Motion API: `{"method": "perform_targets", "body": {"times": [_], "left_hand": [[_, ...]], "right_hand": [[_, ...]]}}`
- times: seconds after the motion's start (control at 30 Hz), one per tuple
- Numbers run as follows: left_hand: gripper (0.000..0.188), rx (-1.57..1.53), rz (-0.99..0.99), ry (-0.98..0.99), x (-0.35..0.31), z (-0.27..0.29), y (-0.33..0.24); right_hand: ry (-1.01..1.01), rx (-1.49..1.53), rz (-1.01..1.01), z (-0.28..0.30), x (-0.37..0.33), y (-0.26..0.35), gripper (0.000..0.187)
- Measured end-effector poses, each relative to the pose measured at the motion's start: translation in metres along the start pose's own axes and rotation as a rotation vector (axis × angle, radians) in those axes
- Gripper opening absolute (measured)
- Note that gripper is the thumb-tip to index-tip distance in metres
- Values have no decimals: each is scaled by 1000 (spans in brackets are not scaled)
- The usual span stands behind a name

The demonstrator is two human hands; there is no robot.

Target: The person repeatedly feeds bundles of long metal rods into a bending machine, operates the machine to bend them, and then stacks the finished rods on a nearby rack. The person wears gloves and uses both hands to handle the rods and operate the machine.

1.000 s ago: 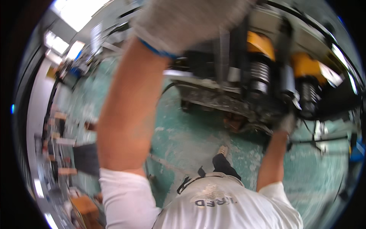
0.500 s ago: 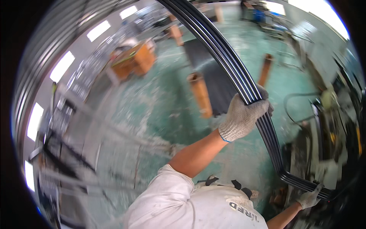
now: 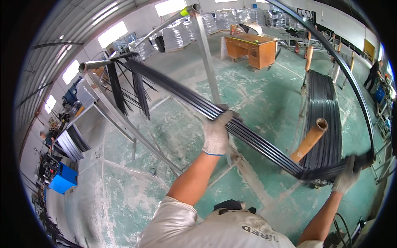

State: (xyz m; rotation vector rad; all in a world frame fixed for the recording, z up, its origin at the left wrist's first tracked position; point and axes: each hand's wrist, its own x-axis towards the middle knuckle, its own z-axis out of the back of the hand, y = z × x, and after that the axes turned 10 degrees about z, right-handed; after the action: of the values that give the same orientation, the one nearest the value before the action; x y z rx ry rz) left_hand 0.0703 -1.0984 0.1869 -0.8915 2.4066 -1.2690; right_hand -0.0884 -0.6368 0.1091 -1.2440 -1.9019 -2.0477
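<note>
A bundle of long, glossy black strips (image 3: 264,144) runs across in front of me. My left hand (image 3: 216,133), in a grey knit glove, is closed round its middle part. My right hand (image 3: 346,177), gloved too and a little blurred, grips the bundle near a sharp bend at the right. Past that hand the strips curve up and back in a tall arc. Their left end reaches toward a metal pipe rack (image 3: 120,105), where other black strips (image 3: 117,89) hang over the bar. Whether the bundle's end touches the rack I cannot tell.
Beyond my right hand, a long stack of black strips (image 3: 320,99) lies between upright posts, with a brown cardboard tube (image 3: 310,139) beside it. A wooden desk (image 3: 250,48) and wrapped pallets (image 3: 175,36) stand farther back. A blue machine (image 3: 63,177) is at left. Persons are at both far sides.
My view has turned left, bringing the pipe rack into sight. The bundle has swung with me and its left length now slants toward the rack. Both hands keep their hold.
</note>
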Motion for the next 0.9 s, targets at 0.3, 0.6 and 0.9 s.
{"method": "perform_targets", "body": {"times": [0.3, 0.6, 0.9], "left_hand": [[9, -343, -368, -179, 114, 185, -124], [29, -573, -261, -393, 193, 355, -176], [31, -283, -141, -560, 134, 266, -8]], "right_hand": [[503, -238, 720, -383, 31, 291, 35], [1269, 192, 1379, -538, -165, 414, 16], [1473, -122, 132, -347, -243, -56, 31]]}}
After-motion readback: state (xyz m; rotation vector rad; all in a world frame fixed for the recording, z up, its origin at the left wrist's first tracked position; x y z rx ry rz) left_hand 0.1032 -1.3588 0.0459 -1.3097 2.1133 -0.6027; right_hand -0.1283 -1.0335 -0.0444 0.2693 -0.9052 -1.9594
